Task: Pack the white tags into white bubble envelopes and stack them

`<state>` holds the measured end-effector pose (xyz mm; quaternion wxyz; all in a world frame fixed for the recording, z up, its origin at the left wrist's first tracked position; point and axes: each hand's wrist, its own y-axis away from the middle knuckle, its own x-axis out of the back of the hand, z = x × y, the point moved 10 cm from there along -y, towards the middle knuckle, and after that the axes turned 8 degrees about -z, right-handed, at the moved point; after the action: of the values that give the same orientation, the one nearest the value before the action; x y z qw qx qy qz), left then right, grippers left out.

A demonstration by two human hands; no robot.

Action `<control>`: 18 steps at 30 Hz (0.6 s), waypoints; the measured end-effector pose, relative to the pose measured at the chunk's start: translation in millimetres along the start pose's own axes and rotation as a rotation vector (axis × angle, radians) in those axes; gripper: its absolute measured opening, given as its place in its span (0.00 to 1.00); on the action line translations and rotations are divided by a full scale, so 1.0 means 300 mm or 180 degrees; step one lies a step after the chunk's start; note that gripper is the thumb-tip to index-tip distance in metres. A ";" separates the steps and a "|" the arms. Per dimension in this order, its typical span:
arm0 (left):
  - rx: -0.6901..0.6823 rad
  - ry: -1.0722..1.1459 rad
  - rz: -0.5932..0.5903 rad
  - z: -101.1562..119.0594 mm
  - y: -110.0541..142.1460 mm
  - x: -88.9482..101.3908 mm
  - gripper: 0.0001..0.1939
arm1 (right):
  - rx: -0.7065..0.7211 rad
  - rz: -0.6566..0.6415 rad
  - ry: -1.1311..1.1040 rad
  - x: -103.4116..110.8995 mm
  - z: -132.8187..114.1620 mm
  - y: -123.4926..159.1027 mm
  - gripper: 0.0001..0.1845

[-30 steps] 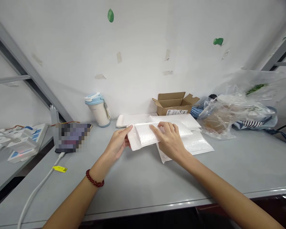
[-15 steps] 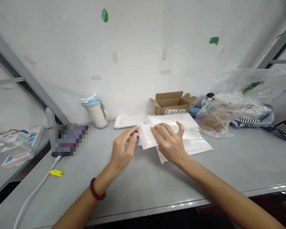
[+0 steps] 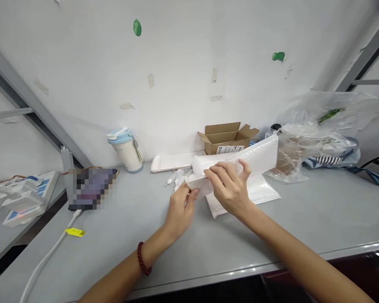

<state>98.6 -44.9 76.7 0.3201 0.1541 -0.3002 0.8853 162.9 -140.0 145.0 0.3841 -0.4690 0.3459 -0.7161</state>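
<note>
A white bubble mailer (image 3: 262, 153) is held above the desk, its far end tilted up to the right. My left hand (image 3: 179, 212) pinches its near left edge between thumb and fingers. My right hand (image 3: 230, 185) grips the same mailer from above, index finger and thumb near that edge and the little finger raised. Beneath it another white mailer (image 3: 263, 189) lies flat on the desk. Behind my left hand sit several small white items with thin loops (image 3: 177, 177), partly covered. What the mailer contains, if anything, is hidden.
An open cardboard box (image 3: 224, 136) and a flat white package (image 3: 173, 162) stand along the wall. At left are a tumbler (image 3: 126, 151), a blurred-out device (image 3: 93, 188) on a white cable (image 3: 49, 256), and a power strip (image 3: 28, 206). Clear plastic bags (image 3: 290, 155) lie at right.
My left hand has moved right and closed on the mailer's edge. The mailer's far end has risen off the one below, uncovering more of the small white items.
</note>
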 end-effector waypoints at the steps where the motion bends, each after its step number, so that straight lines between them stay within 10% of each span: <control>1: 0.0284 0.0286 -0.0109 -0.032 0.000 -0.021 0.12 | 0.0016 -0.0113 -0.0001 -0.015 0.003 -0.001 0.14; 12: 0.1356 0.2372 -0.0953 -0.148 0.028 -0.203 0.29 | -0.0569 -0.2817 -0.0427 -0.357 0.143 0.109 0.11; 18: 0.1532 0.2474 -0.1218 -0.139 0.042 -0.220 0.30 | -0.0977 -0.3446 -0.0812 -0.410 0.205 0.155 0.15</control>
<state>136.1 -57.8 8.5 0.5205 -0.0656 0.0879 0.8468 263.6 -62.3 74.9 -0.0709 -0.7122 0.1074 -0.6901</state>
